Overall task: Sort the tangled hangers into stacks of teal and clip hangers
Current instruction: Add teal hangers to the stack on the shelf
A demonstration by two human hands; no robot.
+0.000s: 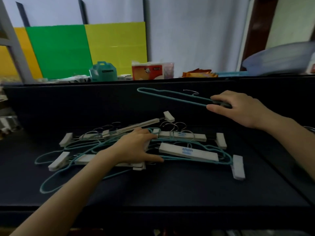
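Observation:
A tangled pile of hangers lies in the middle of the dark table [170,189]: thin teal hangers [56,181] woven among white clip hangers [188,152] with metal hooks. My left hand [136,149] rests flat on the pile's middle, fingers spread over it, gripping nothing that I can make out. My right hand [242,108] is at the back right, above the table, closed on one end of a single teal hanger [170,97] that stretches leftward away from the pile.
Behind the table's far edge stand a teal carton [103,71], an orange-and-white pack [148,70], orange wrappers [198,73] and a blue-grey basin [279,60]. Coloured panels [85,48] line the back wall. A metal frame [15,48] rises at the left.

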